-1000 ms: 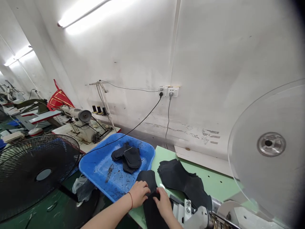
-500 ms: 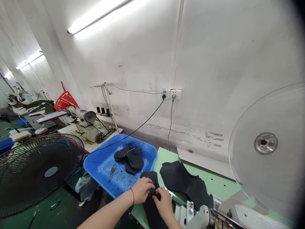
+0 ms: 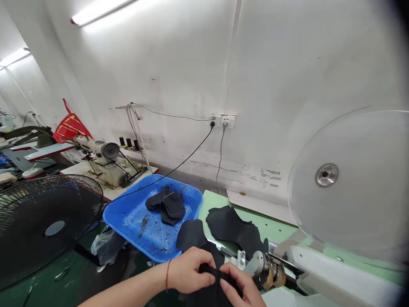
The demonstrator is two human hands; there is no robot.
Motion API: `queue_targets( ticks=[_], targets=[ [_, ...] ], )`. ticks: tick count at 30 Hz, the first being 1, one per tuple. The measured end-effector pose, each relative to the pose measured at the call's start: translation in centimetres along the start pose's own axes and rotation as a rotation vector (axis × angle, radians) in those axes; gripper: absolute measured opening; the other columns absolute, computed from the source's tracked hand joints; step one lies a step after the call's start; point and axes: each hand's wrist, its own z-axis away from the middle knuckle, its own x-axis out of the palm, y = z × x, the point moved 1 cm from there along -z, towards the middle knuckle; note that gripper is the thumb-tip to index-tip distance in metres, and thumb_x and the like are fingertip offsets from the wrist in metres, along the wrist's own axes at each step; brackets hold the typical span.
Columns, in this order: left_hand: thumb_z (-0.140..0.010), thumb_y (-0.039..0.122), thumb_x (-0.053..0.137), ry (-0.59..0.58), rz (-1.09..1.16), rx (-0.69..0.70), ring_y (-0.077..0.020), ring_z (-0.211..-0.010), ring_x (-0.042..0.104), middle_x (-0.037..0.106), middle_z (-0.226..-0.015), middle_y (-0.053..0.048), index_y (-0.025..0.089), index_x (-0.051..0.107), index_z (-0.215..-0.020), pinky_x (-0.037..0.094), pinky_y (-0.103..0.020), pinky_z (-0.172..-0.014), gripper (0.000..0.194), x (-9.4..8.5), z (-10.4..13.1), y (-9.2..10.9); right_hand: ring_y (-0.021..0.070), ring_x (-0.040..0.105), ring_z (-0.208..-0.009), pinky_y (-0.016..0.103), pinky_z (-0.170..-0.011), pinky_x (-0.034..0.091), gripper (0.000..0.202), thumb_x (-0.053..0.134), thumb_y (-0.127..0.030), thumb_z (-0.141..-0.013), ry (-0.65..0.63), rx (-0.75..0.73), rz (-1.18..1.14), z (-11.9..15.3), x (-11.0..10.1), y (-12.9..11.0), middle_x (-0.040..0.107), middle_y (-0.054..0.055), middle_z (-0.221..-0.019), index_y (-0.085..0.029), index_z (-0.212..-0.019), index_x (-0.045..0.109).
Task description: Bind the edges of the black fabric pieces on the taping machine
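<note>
Black fabric (image 3: 207, 295) is pinched in both hands at the lower centre, its edges brought together between them. My left hand (image 3: 194, 270), with a red string on the wrist, is closed on its left part. Beside it, my right hand (image 3: 239, 283) grips the fabric between thumb and fingers. More black cloth (image 3: 191, 234) extends beyond the hands toward the blue tray. A stack of black cut pieces (image 3: 234, 228) lies on the green table (image 3: 209, 200), behind the machine's metal parts (image 3: 260, 264).
A blue tray (image 3: 128, 217) holds black pieces (image 3: 171, 204). A black fan (image 3: 28, 217) stands at left, a sewing machine (image 3: 105, 160) behind it. A clear disc (image 3: 351, 179) rises at right above a white machine arm (image 3: 338, 270). A black cable (image 3: 188, 157) crosses over the tray.
The view has shifted, so the surroundings appear farther left and slightly higher. Both hands are lower and nearer, with the fabric drawn toward me and its edges held up between them.
</note>
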Motion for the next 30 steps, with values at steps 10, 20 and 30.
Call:
queue_targets(
  ticks=[10, 20, 30],
  targets=[
    [-0.061, 0.023, 0.067, 0.038, 0.372, -0.191, -0.0095, -0.061, 0.037, 0.044, -0.06, 0.006, 0.015, 0.061, -0.071, 0.028, -0.022, -0.056, 0.014, 2.9, -0.5, 2.0, 0.0157, 0.043, -0.069, 0.027, -0.064, 0.035, 0.037, 0.053, -0.054, -0.081, -0.039, 0.117, -0.261, 2.0, -1.0, -1.4, 0.049, -0.001, -0.07, -0.018, -0.075, 0.058],
    [-0.06, 0.015, 0.062, 0.1, 0.409, -0.254, -0.0101, -0.063, 0.038, 0.046, -0.06, 0.006, 0.015, 0.06, -0.066, 0.028, -0.023, -0.058, 0.006, 4.1, -0.8, 3.1, 0.0165, 0.041, -0.067, 0.028, -0.063, 0.032, 0.031, 0.044, -0.048, -0.083, 0.022, 0.082, -0.048, 2.5, -1.7, -2.5, 0.042, -0.002, -0.067, -0.021, -0.069, 0.049],
    [-0.058, 0.025, 0.067, 0.134, 0.653, -0.241, -0.0105, -0.065, 0.038, 0.048, -0.063, 0.005, 0.014, 0.058, -0.069, 0.029, -0.023, -0.061, 0.018, 5.2, -1.4, 1.6, 0.0162, 0.04, -0.067, 0.028, -0.063, 0.033, 0.034, 0.043, -0.051, -0.083, 0.046, 0.109, -0.082, 1.8, -2.0, -2.0, 0.04, -0.003, -0.065, -0.021, -0.067, 0.045]
  ],
)
